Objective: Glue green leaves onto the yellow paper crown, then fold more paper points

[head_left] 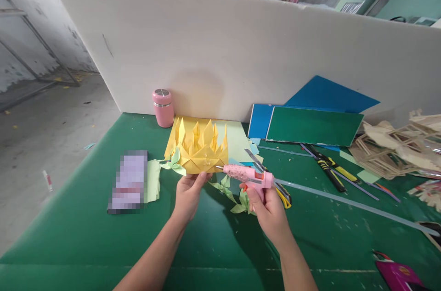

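Papercraft, yellow (203, 155), one piece: many-pointed, held up above the worktop (86, 217) in front of you, points upward. Left hand (189, 192), yours: grip pinched on its lower edge from below, thumb on the near side — a hold that seems chosen to keep the front face turned to you and clear of fingers. Right hand (270, 213), yours: grip closed around a pink glue gun (248, 176), index finger by the orange trigger (245, 187), nozzle (219, 168) pointing left at the piece's lower right; whether it touches, you cannot tell from here. Glue rod (344, 201), one, long: fed from the gun's rear and trailing right, presumably so it runs in freely. Green paper leaves (225, 186), several, beneath and beside the piece, near enough to reach. Cutter (283, 195), yellow-ended, and pliers (327, 167): off to the right — likely out of your hands' way. Pink flask (163, 109): behind, left, upright.
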A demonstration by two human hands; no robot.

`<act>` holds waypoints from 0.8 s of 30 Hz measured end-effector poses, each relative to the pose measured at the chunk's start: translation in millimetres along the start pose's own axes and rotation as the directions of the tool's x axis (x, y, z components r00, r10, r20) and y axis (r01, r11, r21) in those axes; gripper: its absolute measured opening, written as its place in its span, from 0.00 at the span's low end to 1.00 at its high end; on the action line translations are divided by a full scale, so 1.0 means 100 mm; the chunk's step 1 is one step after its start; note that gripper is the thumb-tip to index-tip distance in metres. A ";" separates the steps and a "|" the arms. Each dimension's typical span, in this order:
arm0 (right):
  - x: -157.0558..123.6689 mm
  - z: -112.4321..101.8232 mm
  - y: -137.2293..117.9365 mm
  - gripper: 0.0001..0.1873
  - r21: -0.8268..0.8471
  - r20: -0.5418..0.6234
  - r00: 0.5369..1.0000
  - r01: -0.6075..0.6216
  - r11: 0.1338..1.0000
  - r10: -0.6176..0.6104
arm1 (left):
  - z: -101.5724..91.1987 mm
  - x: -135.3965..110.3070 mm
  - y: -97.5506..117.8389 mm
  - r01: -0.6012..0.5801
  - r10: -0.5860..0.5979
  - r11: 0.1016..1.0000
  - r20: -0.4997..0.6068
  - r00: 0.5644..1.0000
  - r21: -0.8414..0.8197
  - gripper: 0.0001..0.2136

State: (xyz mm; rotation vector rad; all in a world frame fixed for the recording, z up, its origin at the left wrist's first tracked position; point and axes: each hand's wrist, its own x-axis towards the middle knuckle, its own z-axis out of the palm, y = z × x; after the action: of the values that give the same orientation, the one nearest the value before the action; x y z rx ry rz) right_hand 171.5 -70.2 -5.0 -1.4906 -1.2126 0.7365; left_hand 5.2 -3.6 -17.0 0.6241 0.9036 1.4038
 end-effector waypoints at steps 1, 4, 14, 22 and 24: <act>0.01 -0.02 0.01 0.22 0.047 -0.036 0.999 -0.038 0.998 0.040 | 0.00 0.00 0.00 -0.003 0.003 1.000 -0.004 1.000 -0.004 0.19; 0.05 -0.13 0.03 0.25 0.165 -0.100 0.981 -0.148 0.975 0.166 | 0.01 0.00 0.00 -0.010 0.009 1.000 -0.011 1.000 -0.017 0.19; 0.31 -0.77 0.31 0.26 -0.334 -0.266 0.929 -0.340 0.879 0.258 | 0.02 0.01 0.01 -0.017 0.016 0.999 -0.019 1.000 -0.031 0.17; 0.29 -0.88 0.57 0.27 -0.447 -0.280 0.932 -0.337 0.829 0.228 | 0.03 0.01 0.02 -0.007 0.006 1.000 -0.015 1.000 -0.027 0.17; 0.29 -0.85 0.57 0.28 -0.503 -0.260 0.945 -0.309 0.807 0.199 | 0.03 0.01 0.02 -0.006 0.006 1.000 -0.017 1.000 -0.028 0.17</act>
State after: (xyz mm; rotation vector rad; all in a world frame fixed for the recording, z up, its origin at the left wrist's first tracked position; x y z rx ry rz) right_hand 275.0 -68.5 -31.7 -2.1763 -1.1273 0.4126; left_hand 6.8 -1.8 -14.2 0.5949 0.8949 1.4267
